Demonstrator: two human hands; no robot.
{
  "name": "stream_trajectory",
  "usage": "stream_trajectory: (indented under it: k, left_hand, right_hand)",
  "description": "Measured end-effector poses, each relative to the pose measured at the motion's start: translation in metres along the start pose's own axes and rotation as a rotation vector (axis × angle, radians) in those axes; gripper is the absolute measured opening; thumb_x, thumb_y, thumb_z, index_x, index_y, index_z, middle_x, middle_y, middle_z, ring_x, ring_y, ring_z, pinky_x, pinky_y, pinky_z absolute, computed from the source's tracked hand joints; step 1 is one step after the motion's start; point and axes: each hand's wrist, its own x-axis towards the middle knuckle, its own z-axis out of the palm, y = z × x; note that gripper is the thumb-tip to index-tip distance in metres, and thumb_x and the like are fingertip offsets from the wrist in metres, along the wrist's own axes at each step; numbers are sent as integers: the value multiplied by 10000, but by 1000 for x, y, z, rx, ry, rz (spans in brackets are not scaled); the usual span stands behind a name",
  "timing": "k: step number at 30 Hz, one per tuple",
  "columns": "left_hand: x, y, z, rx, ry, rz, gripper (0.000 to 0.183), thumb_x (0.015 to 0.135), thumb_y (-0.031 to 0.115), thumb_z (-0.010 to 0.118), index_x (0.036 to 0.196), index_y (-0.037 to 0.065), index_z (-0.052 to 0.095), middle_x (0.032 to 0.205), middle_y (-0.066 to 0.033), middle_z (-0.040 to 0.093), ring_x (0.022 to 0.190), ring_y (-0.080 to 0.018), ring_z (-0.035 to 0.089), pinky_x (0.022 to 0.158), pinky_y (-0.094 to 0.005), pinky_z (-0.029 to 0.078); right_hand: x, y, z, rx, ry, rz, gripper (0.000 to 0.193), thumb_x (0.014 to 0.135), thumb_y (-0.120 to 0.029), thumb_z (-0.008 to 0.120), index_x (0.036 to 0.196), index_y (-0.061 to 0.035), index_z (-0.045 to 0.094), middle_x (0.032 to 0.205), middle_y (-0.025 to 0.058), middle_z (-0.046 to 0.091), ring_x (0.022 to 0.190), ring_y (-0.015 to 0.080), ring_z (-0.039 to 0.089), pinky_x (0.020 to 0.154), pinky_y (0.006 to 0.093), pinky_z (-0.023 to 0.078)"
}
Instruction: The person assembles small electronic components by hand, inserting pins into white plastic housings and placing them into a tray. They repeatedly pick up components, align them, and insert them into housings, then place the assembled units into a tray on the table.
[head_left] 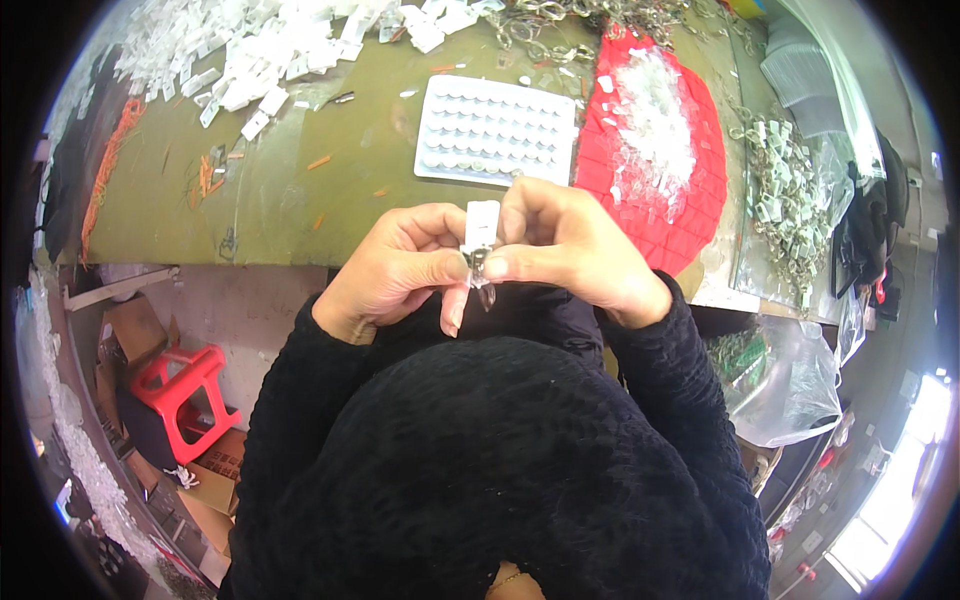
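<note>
1. Olive-green workbench (300,190) ahead, littered with white plastic tags (240,50), a white blister tray (497,130), a red cloth (650,170) under clear bits, and metal clips (785,200).
2. Left hand (395,270) and right hand (570,250) meet just above the bench's near edge, fingers closed, pinching one small white tag (482,222) with a metal clasp (476,265) at its lower end.
3. Looks like a fitting step: tag being joined to clasp.
4. Any next move calls for a steady pinch and fine alignment; the joint itself is too small to tell.
</note>
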Motion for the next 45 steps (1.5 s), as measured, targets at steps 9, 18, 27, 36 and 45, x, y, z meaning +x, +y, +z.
stream_trajectory:
  k: [9, 18, 27, 36, 45]
  left_hand:
    - [8, -1, -6, -200, -89, 91, 343, 940, 131, 646, 1197, -81, 566, 1018, -210, 669, 566, -207, 656, 506, -318, 573]
    - [9, 2, 1, -139, -14, 76, 369, 921, 156, 675, 1158, -86, 530, 989, -216, 638, 567, -206, 648, 440, -320, 566]
    - [7, 0, 0, -179, 42, 23, 317, 928, 118, 660, 1160, -73, 558, 917, -154, 668, 563, -200, 655, 490, -332, 583]
    - [5, -3, 0, -102, 25, 28, 221, 920, 73, 651, 1071, -72, 579, 893, -182, 658, 589, -227, 666, 529, -340, 590]
    - [3, 0, 4, 59, -11, 18, 285, 882, 49, 662, 1123, -77, 578, 902, -232, 677, 561, -231, 669, 534, -309, 573]
  right_hand:
    - [-3, 36, -38, -944, 546, -479, 107, 833, 3, 703, 937, 0, 681, 847, 107, 618, 770, 228, 635, 708, 304, 502]
    - [-2, 17, -25, -897, 426, -513, 117, 807, -33, 720, 897, -42, 645, 824, 102, 594, 730, 294, 632, 611, 378, 510]
    - [13, 9, 15, -787, 240, -787, 216, 746, 50, 763, 899, -40, 641, 816, 78, 590, 675, 218, 593, 602, 310, 484]
    - [5, -1, 6, -487, 52, -408, 140, 814, -42, 715, 868, 4, 595, 790, 108, 614, 729, 216, 618, 655, 322, 484]
    - [2, -3, 1, -284, -14, -144, 286, 841, -54, 723, 1065, 34, 570, 862, 79, 641, 733, 115, 633, 682, 264, 504]
